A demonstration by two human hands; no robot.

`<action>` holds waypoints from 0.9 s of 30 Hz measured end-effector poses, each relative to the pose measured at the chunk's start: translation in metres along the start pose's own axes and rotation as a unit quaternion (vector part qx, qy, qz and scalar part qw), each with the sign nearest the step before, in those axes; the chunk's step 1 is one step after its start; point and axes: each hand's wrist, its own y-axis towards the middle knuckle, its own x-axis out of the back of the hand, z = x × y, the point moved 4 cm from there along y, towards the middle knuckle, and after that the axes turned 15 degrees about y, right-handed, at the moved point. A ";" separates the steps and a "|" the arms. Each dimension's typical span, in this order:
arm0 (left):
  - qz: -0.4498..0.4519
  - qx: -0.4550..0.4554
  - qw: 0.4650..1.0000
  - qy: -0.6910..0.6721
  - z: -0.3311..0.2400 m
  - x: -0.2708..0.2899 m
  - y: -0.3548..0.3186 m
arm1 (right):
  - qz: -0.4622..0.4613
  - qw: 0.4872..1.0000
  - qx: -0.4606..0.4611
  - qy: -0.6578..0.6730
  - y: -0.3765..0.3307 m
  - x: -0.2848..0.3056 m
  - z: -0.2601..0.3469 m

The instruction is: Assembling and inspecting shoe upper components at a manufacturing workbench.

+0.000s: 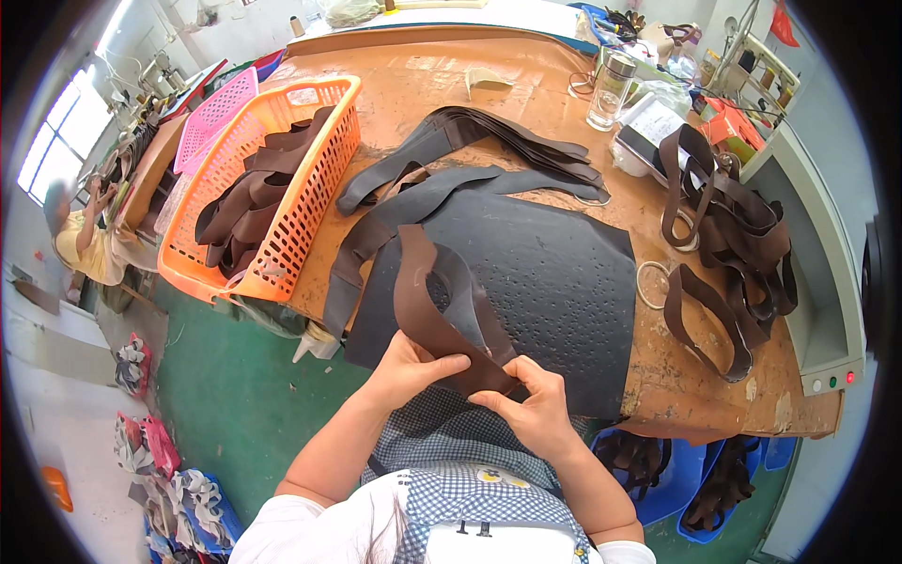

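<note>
Close to my body, my left hand (411,372) and my right hand (532,399) grip a wide brown leather-like strip (421,296), thumbs on top. The strip bends round into a loop, its grey-black underside showing at the back. Part of it between and below my fingers is hidden. Under it lies a black pitted mat (564,291) on the table. Just beyond the mat, a stack of long dark strips (460,127) lies folded over. Another grey strip (432,193) curves along the mat's far left edge.
An orange basket (310,197) of brown strips stands left on the brown table (376,70). At right are looped brown strips (752,240), a glass jar (613,89) and a grey machine frame (832,273). Blue bins (691,475) sit below. A person (89,235) works far left.
</note>
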 end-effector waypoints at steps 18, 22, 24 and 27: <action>0.040 -0.048 0.986 0.158 -0.019 -0.013 -0.006 | -0.039 0.988 0.104 -0.107 0.003 0.009 0.012; 0.011 -0.059 0.997 0.050 -0.022 -0.011 -0.004 | -0.041 0.985 0.138 -0.092 0.001 0.011 0.012; 0.011 -0.024 0.999 -0.022 -0.029 -0.003 -0.001 | -0.039 0.980 0.134 -0.139 -0.004 0.010 0.016; 0.047 -0.023 0.998 -0.041 -0.024 -0.004 -0.002 | -0.030 0.984 0.088 -0.151 -0.002 0.004 0.025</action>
